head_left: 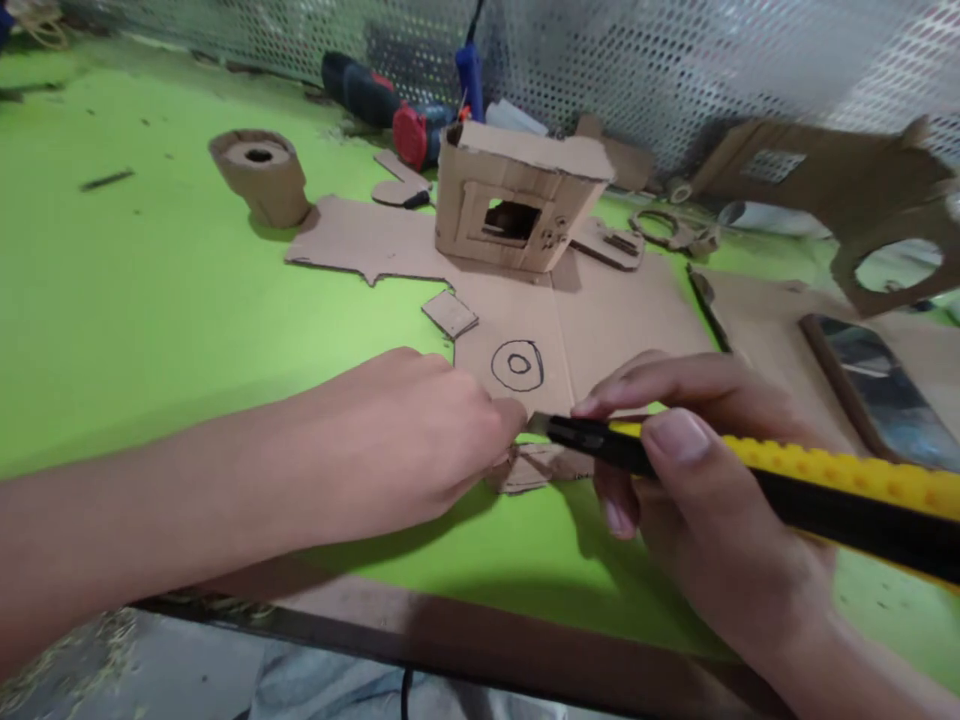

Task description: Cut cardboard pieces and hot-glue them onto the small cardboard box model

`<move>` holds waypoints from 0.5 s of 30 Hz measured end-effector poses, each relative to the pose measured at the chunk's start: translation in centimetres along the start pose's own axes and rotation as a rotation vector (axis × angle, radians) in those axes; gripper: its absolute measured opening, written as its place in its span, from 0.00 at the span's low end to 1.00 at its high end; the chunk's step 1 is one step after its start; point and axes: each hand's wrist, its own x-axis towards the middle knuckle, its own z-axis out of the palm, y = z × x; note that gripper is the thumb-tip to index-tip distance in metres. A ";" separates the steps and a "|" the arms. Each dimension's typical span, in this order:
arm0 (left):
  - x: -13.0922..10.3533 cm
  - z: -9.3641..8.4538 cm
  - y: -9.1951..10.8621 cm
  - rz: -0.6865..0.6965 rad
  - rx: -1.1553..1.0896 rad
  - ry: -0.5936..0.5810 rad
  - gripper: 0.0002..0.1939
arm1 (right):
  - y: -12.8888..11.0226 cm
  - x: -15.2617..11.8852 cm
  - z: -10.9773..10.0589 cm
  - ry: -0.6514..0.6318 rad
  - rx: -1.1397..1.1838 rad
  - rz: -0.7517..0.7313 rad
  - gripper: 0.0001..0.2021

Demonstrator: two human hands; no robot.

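Observation:
My right hand [697, 500] grips a yellow and black utility knife [810, 490], its short blade pointing left. The blade tip is close to the fingers of my left hand [442, 430], which is closed with curled fingers at the near edge of a flat cardboard sheet [502, 300]. A scrap-like piece of cardboard [531, 468] with dark lines shows just below the blade, by the left fingertips. The left fingertips are partly hidden. Two drawn circles [517, 365], one inside the other, are marked on the sheet beyond my hands. A small cardboard rectangle [450, 314] lies near them.
A cardboard box [517, 200] with a window stands on the sheet. To the left is a cardboard cup shape [262, 175]. A phone [881, 385] and a cut-out cardboard panel [832, 190] are at right. Behind lie a power tool [382, 105] and a blue glue gun [470, 80].

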 end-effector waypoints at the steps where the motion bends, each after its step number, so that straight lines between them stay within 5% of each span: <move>1: 0.0 0.1 -0.1 0.010 0.021 0.020 0.08 | -0.1 0.2 0.0 0.058 0.056 0.024 0.04; 6: 0.0 0.4 -0.7 0.028 0.064 0.122 0.08 | -0.4 1.9 -0.1 0.294 0.201 -0.009 0.08; 15: 0.1 0.8 -0.9 0.078 0.024 0.132 0.10 | 0.6 1.5 -0.5 0.235 0.158 0.157 0.08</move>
